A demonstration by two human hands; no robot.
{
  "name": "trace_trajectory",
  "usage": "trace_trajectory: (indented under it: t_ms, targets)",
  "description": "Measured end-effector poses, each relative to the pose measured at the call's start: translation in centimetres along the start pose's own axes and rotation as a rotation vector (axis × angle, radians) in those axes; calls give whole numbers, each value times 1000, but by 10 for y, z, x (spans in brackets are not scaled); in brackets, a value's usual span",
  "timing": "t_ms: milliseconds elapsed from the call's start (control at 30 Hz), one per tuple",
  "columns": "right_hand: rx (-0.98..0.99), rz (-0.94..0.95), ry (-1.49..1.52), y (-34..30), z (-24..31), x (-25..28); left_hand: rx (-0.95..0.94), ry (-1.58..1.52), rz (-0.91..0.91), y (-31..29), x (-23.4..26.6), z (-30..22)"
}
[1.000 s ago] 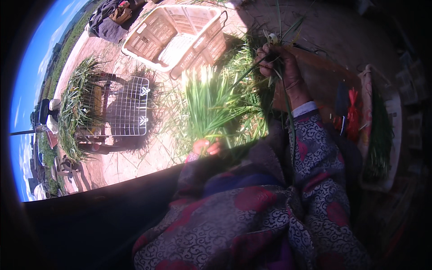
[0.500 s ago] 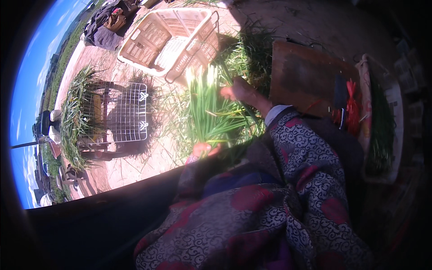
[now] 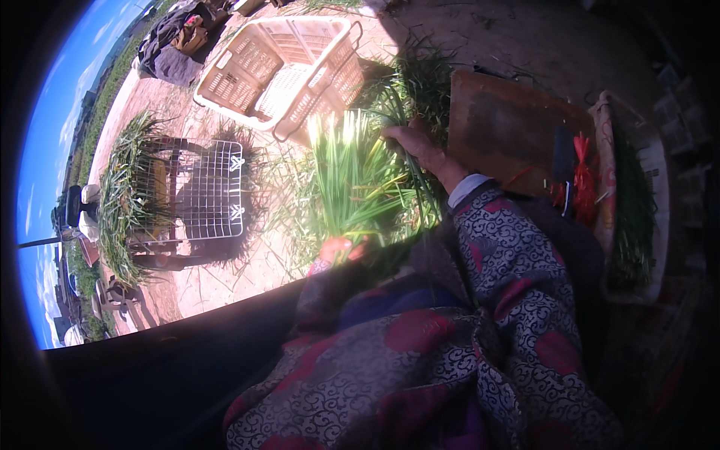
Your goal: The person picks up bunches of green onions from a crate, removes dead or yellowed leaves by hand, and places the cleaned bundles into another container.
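A bunch of long green chives lies fanned out in the sunlight, pale stem ends pointing away from me. At its near end, my left hand is closed around the leaf tips. My right hand is closed on a few darker chive leaves beside the bunch's right edge. These strands run from its fingers down toward my lap, in shadow. The fingertips of the right hand are partly hidden among the leaves.
Beyond the bunch stands a pale slatted plastic crate. A white wire basket rack with grass heaped on it is at left. To the right are a brown board, red ties and a tray of greens.
My right hand has shifted a little right and away from the pale stems, with dark leaves in it. My left hand stays at the bunch's near end.
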State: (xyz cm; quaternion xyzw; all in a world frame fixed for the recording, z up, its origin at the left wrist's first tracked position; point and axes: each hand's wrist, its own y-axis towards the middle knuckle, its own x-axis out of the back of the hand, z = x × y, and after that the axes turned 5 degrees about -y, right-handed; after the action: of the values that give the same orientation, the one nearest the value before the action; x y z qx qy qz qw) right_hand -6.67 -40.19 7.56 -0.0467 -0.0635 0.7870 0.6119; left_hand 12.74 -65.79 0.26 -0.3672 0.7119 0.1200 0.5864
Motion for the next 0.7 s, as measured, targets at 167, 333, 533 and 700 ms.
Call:
trace_trajectory:
  t_ms: [167, 333, 533, 700]
  targets:
    - [272, 287, 929, 8, 50, 85, -78, 39, -42, -18, 7, -18]
    - [62, -46, 772, -8, 77, 75, -88, 104, -104, -23, 12, -15]
    - [78, 55, -199, -2, 33, 11, -44, 207, -146, -15, 6, -11]
    - [121, 198, -852, 27, -25, -1, -31, 315, -206, -14, 8, -10]
